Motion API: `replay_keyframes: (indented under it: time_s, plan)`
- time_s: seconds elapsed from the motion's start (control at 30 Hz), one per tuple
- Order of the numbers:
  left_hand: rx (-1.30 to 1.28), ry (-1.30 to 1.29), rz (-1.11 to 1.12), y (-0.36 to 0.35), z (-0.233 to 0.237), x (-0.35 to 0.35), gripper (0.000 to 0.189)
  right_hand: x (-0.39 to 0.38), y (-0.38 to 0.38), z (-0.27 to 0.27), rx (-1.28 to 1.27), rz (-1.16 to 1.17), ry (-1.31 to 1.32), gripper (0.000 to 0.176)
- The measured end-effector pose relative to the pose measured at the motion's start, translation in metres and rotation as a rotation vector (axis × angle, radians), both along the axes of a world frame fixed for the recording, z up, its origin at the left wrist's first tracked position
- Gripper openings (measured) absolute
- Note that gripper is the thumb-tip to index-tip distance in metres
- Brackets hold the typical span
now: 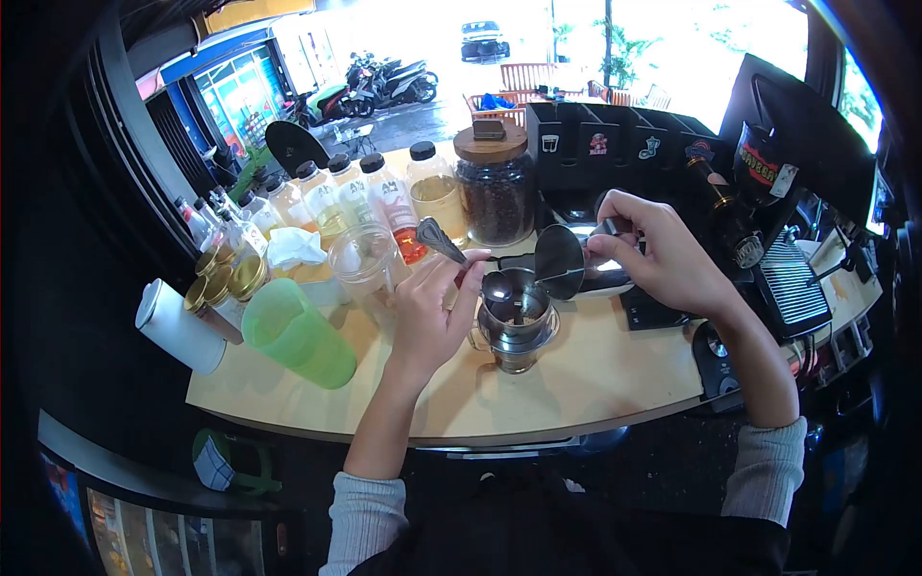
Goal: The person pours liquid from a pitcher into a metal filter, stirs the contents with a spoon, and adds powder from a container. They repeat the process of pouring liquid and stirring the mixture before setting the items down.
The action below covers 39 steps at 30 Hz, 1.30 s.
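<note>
Head view: my left hand [427,312] has its grip closed on a steel spoon [444,245], bowl over the steel cup [517,331] on the table [595,379]. My right hand [663,261] grips a tilted steel pitcher [560,261]. Both likely rigid, light, slippery: hold by handles.

This is a small coffee stall, open to the street. A curved wooden counter [595,384] carries a big jar of coffee beans [495,197] at its far edge, with a row of syrup bottles [327,192] along the far left. At the right end stands a coffee machine [792,283], with black cup holders [615,144] behind. Near the middle are a metal coffee filter [517,322], a spoon [442,243], a small metal jug [560,261] and a clear plastic cup [365,259]. Beyond the counter lie parked motorbikes [389,82] and a car [483,38].
</note>
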<state>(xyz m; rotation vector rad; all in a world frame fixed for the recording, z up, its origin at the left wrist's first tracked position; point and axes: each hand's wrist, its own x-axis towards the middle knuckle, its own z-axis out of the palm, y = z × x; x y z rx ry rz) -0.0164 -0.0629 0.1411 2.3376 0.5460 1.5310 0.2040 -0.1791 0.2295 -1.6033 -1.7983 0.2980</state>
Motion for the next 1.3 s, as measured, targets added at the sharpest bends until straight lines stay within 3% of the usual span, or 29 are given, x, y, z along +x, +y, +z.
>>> replay_keyframes:
  time_s: [0.37, 0.47, 0.67, 0.93, 1.17, 1.3]
  plan:
    - [-0.004, 0.004, -0.009, -0.001, 0.000, -0.002, 0.014, -0.004, -0.001, -0.002, 0.065, 0.057, -0.039, 0.021]
    - [-0.004, 0.004, -0.006, -0.001, -0.001, -0.002, 0.014, -0.005, -0.005, 0.000, -0.016, 0.026, 0.016, 0.021]
    - [0.019, -0.001, -0.003, -0.001, -0.001, -0.003, 0.014, 0.005, -0.004, -0.009, 0.090, 0.023, -0.120, 0.021]
    - [-0.007, -0.013, 0.015, -0.004, 0.000, -0.002, 0.014, 0.009, 0.006, -0.032, 0.094, -0.039, 0.087, 0.019]
    - [0.039, -0.047, 0.004, 0.001, -0.003, -0.003, 0.012, 0.049, 0.013, -0.091, 0.194, -0.038, 0.488, 0.016]
    - [-0.011, -0.026, -0.009, 0.002, -0.006, -0.002, 0.012, 0.067, 0.006, -0.141, 0.075, -0.131, 0.618, 0.012]
